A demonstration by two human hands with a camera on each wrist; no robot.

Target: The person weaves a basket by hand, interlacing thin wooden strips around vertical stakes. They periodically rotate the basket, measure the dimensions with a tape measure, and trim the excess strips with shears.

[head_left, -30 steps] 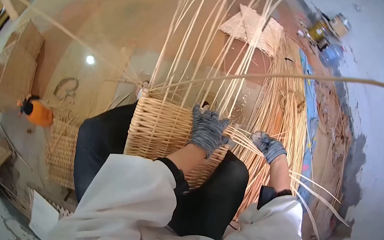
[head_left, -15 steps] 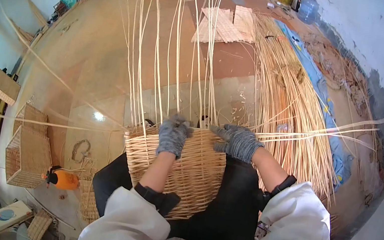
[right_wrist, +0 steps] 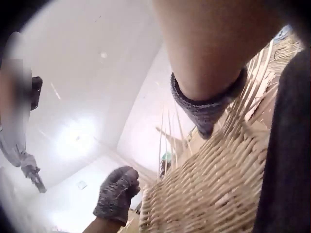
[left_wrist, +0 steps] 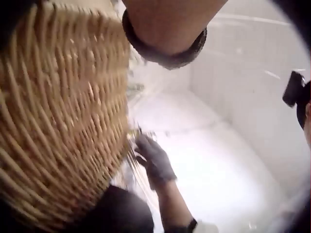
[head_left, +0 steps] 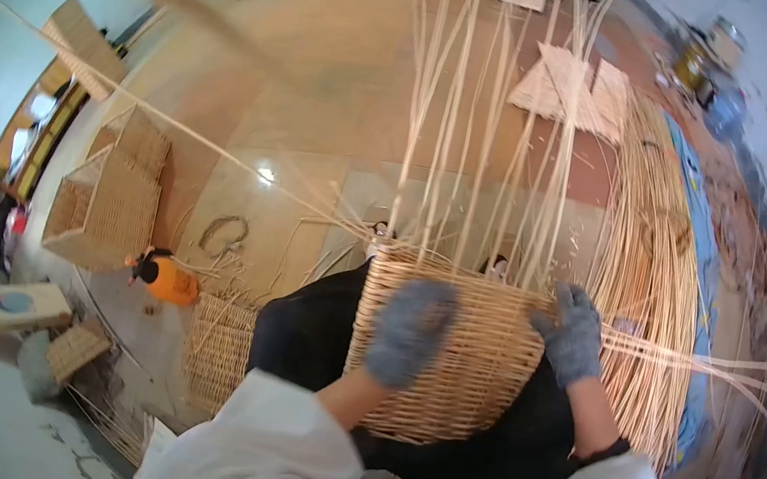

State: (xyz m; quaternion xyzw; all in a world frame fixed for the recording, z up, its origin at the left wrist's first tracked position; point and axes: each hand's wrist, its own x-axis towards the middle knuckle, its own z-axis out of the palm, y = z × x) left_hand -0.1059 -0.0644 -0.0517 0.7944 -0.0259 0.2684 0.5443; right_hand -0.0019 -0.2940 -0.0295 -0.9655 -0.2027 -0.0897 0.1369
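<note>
A woven wicker basket point(head_left: 475, 356) with long upright stakes point(head_left: 447, 149) stands on the person's lap. My left hand point(head_left: 411, 334), in a grey knit glove and blurred, is in front of its woven side, left of the middle. Seen in the right wrist view, that left hand point(right_wrist: 116, 194) is balled into a fist, with nothing showing in it. At the basket's upper right corner, my gloved right hand point(head_left: 575, 340) grips the edge, thumb on the near face. Loose weaver ends point(head_left: 688, 360) stick out sideways past the right hand.
A large pile of wicker rods point(head_left: 645, 283) lies on a blue sheet at the right. To the left are an orange spray bottle point(head_left: 169, 279), an open woven box point(head_left: 112, 194) and a woven piece point(head_left: 219, 344). Flat woven panels point(head_left: 570, 93) lie farther off on the floor.
My left hand has come down from the basket's top edge, by the stakes, to in front of its woven side. My right hand went from the loose rods to the upper right corner. The head view shifted.
</note>
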